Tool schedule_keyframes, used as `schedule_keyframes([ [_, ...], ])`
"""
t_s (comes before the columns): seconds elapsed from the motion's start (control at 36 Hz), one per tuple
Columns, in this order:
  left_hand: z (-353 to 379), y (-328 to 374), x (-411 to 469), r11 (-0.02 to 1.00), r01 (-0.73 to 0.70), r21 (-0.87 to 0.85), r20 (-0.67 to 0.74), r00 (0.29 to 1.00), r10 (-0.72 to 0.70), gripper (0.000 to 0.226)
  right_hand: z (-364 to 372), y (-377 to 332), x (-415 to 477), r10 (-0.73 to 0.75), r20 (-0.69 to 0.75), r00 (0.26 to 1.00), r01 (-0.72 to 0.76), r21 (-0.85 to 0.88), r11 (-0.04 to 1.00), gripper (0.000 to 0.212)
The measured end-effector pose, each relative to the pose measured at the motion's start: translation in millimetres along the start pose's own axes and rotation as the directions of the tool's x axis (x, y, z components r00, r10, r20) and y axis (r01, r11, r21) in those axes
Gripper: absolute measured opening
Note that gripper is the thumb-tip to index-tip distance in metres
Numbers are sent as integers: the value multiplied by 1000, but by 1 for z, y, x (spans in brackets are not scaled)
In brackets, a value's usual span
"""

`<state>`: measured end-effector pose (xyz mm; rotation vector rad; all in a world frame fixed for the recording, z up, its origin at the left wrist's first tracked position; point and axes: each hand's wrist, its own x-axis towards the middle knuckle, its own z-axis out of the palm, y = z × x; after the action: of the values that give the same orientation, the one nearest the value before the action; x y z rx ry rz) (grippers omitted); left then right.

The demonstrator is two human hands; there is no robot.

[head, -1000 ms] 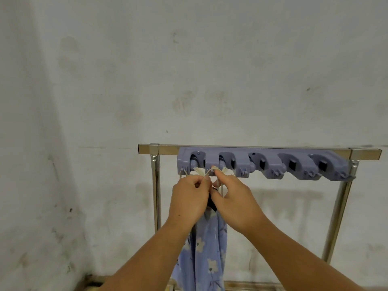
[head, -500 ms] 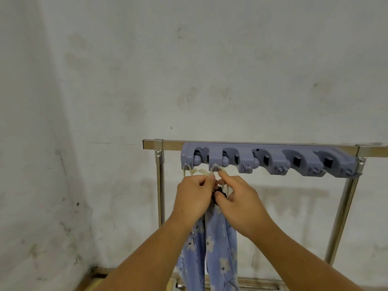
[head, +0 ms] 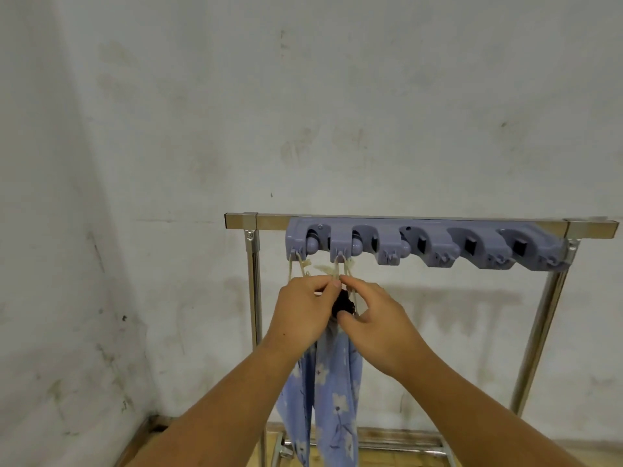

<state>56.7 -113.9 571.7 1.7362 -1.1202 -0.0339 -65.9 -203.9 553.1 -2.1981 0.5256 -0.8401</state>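
Cords [head: 338, 267] of the bag [head: 333, 382], hung from hooks [head: 339, 253] under the rack [head: 438, 244], are pinched by curled fingers of the left hand [head: 303, 308] and right hand [head: 377, 326]; a loop could be tugged off sideways and the bag dropped.

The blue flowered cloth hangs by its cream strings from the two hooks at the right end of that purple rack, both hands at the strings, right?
Not the right end: the head view shows the cream strings on the two leftmost hooks of the purple rack. The blue flowered cloth hangs there, left hand and right hand at the strings.
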Motion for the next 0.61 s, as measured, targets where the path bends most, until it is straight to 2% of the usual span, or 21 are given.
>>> schedule_keyframes([
  [0.11,0,-6,-17,997,-37,-65,5,999,37,21,6,11,-14,-36,-3,999,36,14,999,49],
  [0.25,5,-14,-40,998,-40,-53,-4,999,40,26,10,24,-29,-43,-19,999,43,7,999,50],
  [0.31,7,-21,-49,999,-53,-9,30,998,53,21,9,26,-36,-26,-31,999,27,27,999,51],
  [0.42,11,-46,-74,995,-23,95,91,996,15,18,17,37,-58,51,-37,998,-49,33,998,57],
  [0.61,26,-79,-134,976,102,195,241,959,-148,16,43,75,-125,235,82,968,-236,-6,972,41],
])
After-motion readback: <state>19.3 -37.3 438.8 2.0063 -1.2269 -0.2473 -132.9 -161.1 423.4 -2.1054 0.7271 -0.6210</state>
